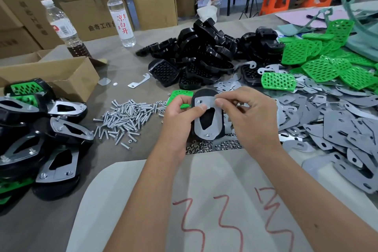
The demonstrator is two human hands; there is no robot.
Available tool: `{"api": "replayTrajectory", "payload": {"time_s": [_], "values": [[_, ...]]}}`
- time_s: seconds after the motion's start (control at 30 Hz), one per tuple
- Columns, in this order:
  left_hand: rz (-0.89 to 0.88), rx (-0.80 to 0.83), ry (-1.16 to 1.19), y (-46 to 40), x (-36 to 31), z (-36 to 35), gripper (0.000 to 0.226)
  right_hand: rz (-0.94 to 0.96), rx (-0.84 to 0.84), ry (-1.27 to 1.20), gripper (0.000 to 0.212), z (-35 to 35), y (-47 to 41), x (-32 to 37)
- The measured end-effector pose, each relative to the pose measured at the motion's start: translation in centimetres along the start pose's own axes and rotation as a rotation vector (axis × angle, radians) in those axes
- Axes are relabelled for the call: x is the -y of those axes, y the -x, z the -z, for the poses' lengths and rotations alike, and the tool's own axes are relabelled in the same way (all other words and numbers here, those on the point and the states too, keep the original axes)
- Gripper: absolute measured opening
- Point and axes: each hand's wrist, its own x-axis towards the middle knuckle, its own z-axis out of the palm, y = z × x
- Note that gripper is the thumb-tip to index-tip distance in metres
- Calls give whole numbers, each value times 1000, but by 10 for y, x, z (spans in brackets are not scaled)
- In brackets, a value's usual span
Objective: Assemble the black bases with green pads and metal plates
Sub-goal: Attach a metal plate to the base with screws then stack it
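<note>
**Plate seated on base, top holes next**

Left hand (pixel 182 113) grips the black base (pixel 205 94) by its left edge, thumb pressed on the metal plate (pixel 206 117) to pin it flat. Right hand (pixel 248 112) pinches the plate's top right corner, fingertips (pixel 220 102) curled over the edge. My read: it is nudging the plate so its holes line up with the base. The assembly is held up off the table (pixel 126 174), between both hands, tilted toward the camera so the holes are visible.

One screw head already shows in the plate's bottom hole; the top left hole looks empty. I can't see whether a green pad is under this base.

Supplies are laid out by reach:
- screws (pixel 124 117) just left of the hands
- nuts (pixel 206 146) directly below the assembly
- loose green pad (pixel 180 98) behind the left hand
- bases pile (pixel 202 53) at the far centre
- pads pile (pixel 319 63) at the far right
- plates pile (pixel 319 120) on the right
- finished units (pixel 47 141) stacked on the left, beside an open carton (pixel 61 73)

Probable next step: keep the plate pinned and fetch a screw. The risk is the plate rotating on its single screw if the thumb lifts.
</note>
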Motion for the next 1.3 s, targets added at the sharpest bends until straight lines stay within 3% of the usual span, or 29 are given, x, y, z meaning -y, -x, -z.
{"api": "replayTrajectory", "payload": {"time_s": [0.2, 0.37, 0.5, 0.73, 0.83, 0.93, 1.0, 1.1, 1.23, 1.3], "values": [[-4, 4, 41, 0, -1, -1, 16, 30, 13, -7, 7, 0, 0, 2], [-44, -11, 36, 0, 1, -6, 17, 69, -80, 53, 6, 2, 0, 5], [-49, -49, 32, 0, 2, -9, 23, 42, -27, 2, 3, 3, -1, 3], [-94, -86, -20, -1, 5, -8, 15, 32, 74, 18, 10, 5, -3, -2], [-116, -66, -39, -1, 7, -8, 16, 36, 29, 41, 6, 6, -3, -2], [-122, -34, -52, 0, 7, -10, 17, 54, -60, 77, 21, 7, -3, 0], [-114, -35, -47, 1, 7, -12, 16, 40, -71, 65, 20, 7, -3, 2], [-97, -57, -14, 1, 7, -14, 17, 27, -15, 34, 13, 5, -3, 0], [-46, -137, 73, -1, 6, -14, 20, 3, 73, 10, 20, 2, 0, 0], [-12, -179, 121, -3, 5, -12, 17, -38, 112, -15, 8, 2, 1, 0]]}}
